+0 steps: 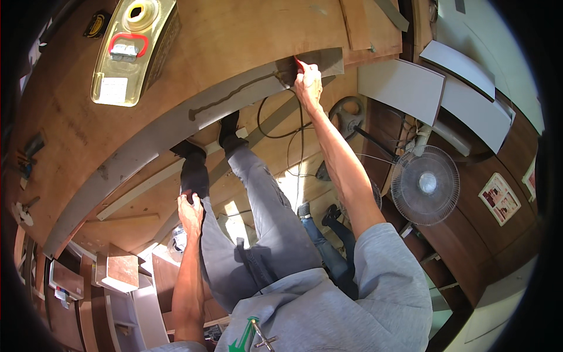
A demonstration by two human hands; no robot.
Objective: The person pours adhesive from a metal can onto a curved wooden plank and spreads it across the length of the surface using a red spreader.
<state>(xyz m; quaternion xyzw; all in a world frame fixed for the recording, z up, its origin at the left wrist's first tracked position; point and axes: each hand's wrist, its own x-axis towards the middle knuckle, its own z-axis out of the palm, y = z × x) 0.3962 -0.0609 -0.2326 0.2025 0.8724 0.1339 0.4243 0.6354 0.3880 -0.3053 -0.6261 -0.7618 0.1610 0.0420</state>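
My right hand (309, 85) is closed around a small red spreader (299, 63), pressed near the right end of a long grey strip (234, 88). A thick brown line of glue (226, 98) runs along the strip's middle, reaching close to the spreader, with a wet smear there. The strip lies at the near edge of a wooden worktop (246, 29). Down by my left leg hangs my left hand (190, 215), its fingers curled in; something dark shows at the fingertips, too small to make out.
A gold metal can (132, 56) with a red handle stands on the worktop at the left. Hand tools (26, 161) lie at its far left end. A standing fan (425, 185) is at the right, near white panels (404, 85). Another person's legs (331, 240) show behind me. Cables (301, 141) hang below the worktop.
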